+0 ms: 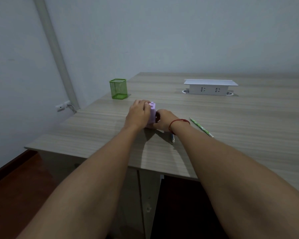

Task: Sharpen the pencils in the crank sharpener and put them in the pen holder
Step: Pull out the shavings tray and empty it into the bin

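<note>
Crank sharpener (pixel 152 111): lilac, standing at mid-desk (pixel 93 128) between both hands; only top and part of one face in view, rest covered.
Left hand (pixel 139 112): clamped over sharpener's top and 9 o'clock side, fingers curled round it.
Right hand (pixel 163 120): pressed to sharpener's 3 o'clock side, fingers curled closed there; part gripped hidden behind the knuckles.
Bracelet (pixel 179 121): red cord at right wrist.
Pen holder (pixel 118 88): green mesh, square, upright at 11 o'clock from sharpener, well apart; inside not visible through the mesh.
Green pencil (pixel 201 127): flat on desk at 4 o'clock from sharpener, beyond right forearm; printed pattern too small to read.
Blue pencil (pixel 172 138): just beneath right wrist, only lower end showing, rest covered by the arm.
Socket box (pixel 209 87): white, at 2 o'clock, two outlets on its face, markings illegible.
Wall outlet (pixel 62 106): far off at 9 o'clock, cable plugged in, blurred.
</note>
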The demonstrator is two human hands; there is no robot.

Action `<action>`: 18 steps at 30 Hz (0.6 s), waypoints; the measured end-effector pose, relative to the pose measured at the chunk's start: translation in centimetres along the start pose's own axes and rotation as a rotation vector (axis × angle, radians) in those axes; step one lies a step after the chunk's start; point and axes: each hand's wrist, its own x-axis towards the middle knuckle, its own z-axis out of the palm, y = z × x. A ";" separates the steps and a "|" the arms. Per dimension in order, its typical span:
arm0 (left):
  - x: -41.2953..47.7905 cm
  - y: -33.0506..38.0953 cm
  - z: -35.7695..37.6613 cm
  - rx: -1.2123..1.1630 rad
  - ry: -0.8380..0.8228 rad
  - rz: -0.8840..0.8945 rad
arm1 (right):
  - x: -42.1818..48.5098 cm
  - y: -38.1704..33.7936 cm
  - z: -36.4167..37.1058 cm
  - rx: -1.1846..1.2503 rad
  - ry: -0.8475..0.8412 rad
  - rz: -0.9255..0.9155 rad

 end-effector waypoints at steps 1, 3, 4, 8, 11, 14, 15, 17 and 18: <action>0.0 0.0 0.0 0.002 -0.001 -0.002 | 0.0 0.1 0.0 -0.004 -0.004 0.003; 0.1 -0.1 0.0 0.010 0.002 0.002 | 0.0 0.1 0.0 -0.004 -0.011 0.005; 0.1 -0.1 -0.1 0.012 0.003 0.003 | 0.0 0.0 0.0 0.000 -0.012 0.006; 0.0 0.1 -0.2 0.007 -0.022 -0.010 | -0.2 -0.2 -0.3 -0.007 -0.032 0.018; -0.1 0.2 -0.3 0.001 -0.025 0.004 | -0.5 -0.1 -1.0 -0.002 -0.047 0.042; -0.3 0.3 -0.4 -0.010 -0.026 0.004 | -0.8 0.6 -1.8 -0.010 -0.057 0.058; -0.3 0.3 -0.4 -0.012 -0.028 0.004 | -0.9 0.8 -2.0 -0.023 -0.054 0.066; -0.4 0.4 -0.4 -0.011 -0.033 0.008 | -1.2 1.1 -2.4 -0.046 -0.050 0.065; -0.4 0.4 -0.4 -0.010 -0.035 0.007 | -1.3 1.1 -2.6 -0.050 -0.049 0.066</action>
